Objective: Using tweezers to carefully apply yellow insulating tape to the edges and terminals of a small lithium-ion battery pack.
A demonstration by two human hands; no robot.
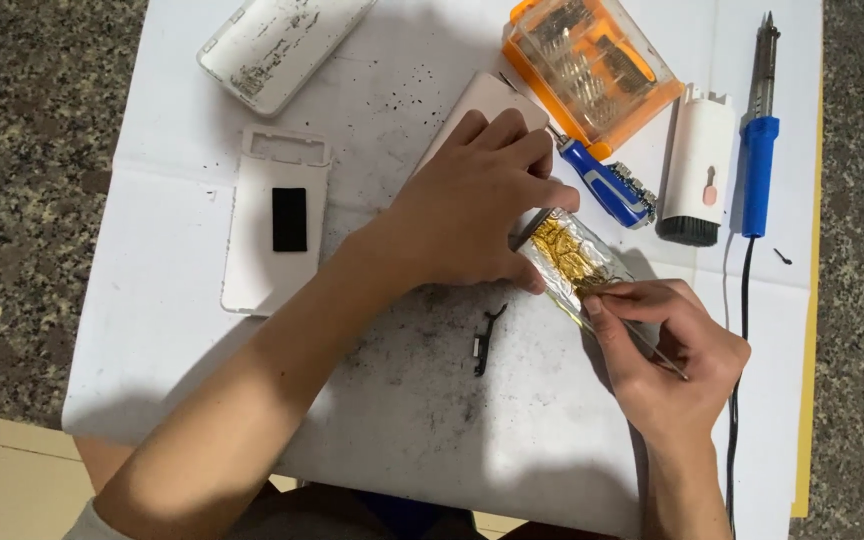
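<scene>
— Where's the foil-wrapped block [574, 258]?
— Right of the middle of the white sheet [392, 400], silvery, crinkled, with gold strips showing on its top.

— Left hand [472, 205]?
— Pressed down over the block's upper end, fingers curled and clamping it to the sheet.

— Right hand [667, 350]?
— At the block's lower right end, fingers pinched around a thin metal tool [652, 350], tip touching the foil.

— Just around it?
— Blue-handled screwdriver [607, 185] touching the left hand's knuckles; small black bracket [485, 340] below the left hand, amid dark specks.

— Further out?
— Orange bit case [592, 65] at the top edge, right of centre. White brush tool [697, 170] beside it, then a blue soldering iron [758, 150] along the right edge, cord trailing down. Beige phone back [477, 105] under the left hand's fingers. White frame with a black pad [277, 230] toward the left edge; scuffed white cover [277, 45] at the top left corner.
</scene>
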